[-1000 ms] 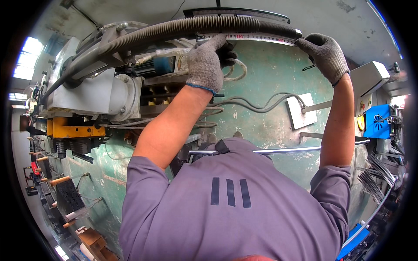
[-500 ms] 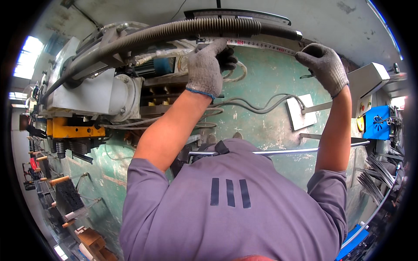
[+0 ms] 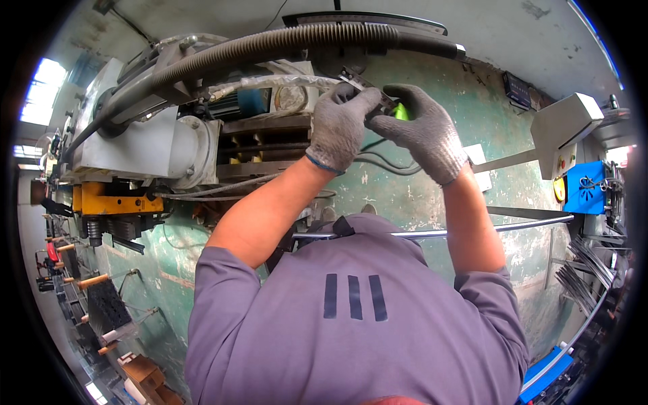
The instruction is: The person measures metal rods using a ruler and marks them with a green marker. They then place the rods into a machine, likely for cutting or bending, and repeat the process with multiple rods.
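Both my hands wear grey knit gloves and are close together below the ribbed hose. My right hand (image 3: 424, 128) is closed around a tape measure (image 3: 401, 112), of which only a bright green bit of the case shows. Fingers bent, my left hand (image 3: 341, 125) pinches a narrow, dark metallic piece (image 3: 356, 79) that slants from above the fingers toward the right hand. Whether that piece belongs to the tape measure I cannot tell. The glove fingers hide most of both things.
A ribbed hose (image 3: 283, 48) arches across above my hands. Left stands a machine with a grey-white housing (image 3: 142, 152) and a yellow block (image 3: 118, 200). Right are a control box on an arm (image 3: 565, 125) and a blue box (image 3: 584, 187). A metal rail (image 3: 472, 231) crosses before me.
The tape blade that stretched between my hands is out of sight. My right hand has moved left to meet the left hand, which has come slightly down and right. The green case now shows.
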{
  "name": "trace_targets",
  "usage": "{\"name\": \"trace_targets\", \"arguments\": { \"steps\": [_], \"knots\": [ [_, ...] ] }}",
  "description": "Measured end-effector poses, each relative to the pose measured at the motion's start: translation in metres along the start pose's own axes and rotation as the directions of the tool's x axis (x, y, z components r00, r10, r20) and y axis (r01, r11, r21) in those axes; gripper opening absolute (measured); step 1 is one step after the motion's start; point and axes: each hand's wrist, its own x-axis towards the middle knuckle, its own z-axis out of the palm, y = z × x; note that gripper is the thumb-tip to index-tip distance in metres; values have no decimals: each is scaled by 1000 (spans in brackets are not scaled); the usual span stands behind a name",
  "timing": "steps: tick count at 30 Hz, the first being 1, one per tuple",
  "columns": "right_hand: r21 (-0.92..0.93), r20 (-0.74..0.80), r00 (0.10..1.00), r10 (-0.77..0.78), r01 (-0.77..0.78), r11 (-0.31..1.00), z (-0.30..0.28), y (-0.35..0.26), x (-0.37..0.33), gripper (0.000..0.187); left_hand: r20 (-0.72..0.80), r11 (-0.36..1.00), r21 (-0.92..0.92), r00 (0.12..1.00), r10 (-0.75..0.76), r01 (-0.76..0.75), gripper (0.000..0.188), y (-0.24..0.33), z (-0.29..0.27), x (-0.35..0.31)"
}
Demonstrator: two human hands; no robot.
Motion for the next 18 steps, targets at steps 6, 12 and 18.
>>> {"name": "trace_targets", "arguments": {
  "steps": [6, 12, 18],
  "knots": [
    [-39, -89, 995, -46, 43, 998, 21, -7, -7, 78, 0, 996, -43, 997, 72, -72, 34, -22, -13, 4],
    [-101, -77, 996, -43, 35, 994, 36, -11, -4, 73, 153, 971, -86, 966, -207, 221, 42, -3, -21, 4],
    [-225, -50, 979, -198, 182, 957, 55, -10, 8, 83, 129, 780, -348, 851, -509, 520, 37, 22, -35, 0]
  ]
}}
